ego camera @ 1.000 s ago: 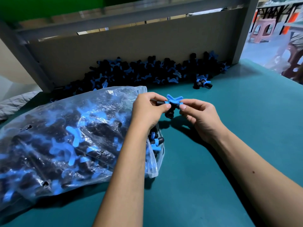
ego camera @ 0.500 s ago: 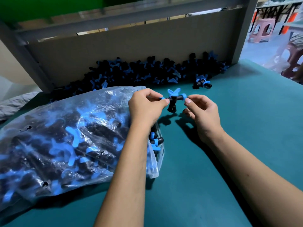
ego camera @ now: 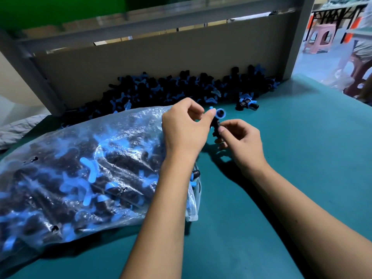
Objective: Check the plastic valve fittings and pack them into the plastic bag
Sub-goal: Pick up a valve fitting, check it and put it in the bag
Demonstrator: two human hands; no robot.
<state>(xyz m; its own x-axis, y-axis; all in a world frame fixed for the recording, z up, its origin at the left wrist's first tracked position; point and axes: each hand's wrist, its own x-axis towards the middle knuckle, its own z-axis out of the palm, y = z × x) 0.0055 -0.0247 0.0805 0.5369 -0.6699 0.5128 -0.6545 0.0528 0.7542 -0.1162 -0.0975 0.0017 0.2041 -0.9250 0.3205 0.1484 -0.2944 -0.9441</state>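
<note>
We see the left hand (ego camera: pixel 184 130) up over the table, fingers curled, w/ thumb & first finger pinching the top of one valve fitting (ego camera: pixel 217 120). The right hand (ego camera: pixel 240 140) is just beside it, fingers curled too, pinching the black bottom part of the same fitting. So both hands hold it, up in the air, btwn them. Its blue ring end faces us, & the black body hangs down under it.

Right under the left arm lies the plastic bag (ego camera: pixel 84 174). It's clear, crinkly & stuffed full of black & blue fittings. It lies on its side on the left part of the table, w/ its open mouth toward the middle. A couple of pieces poke out there.

Behind the hands is a big pile of loose fittings (ego camera: pixel 181 87), heaped against a gray board (ego camera: pixel 153 57) at the back. One fitting (ego camera: pixel 247 103) sits alone, a bit out from the pile on the right.

The green table (ego camera: pixel 302 158) is under it all. Far off on the right we see a pink stool (ego camera: pixel 320 38).
</note>
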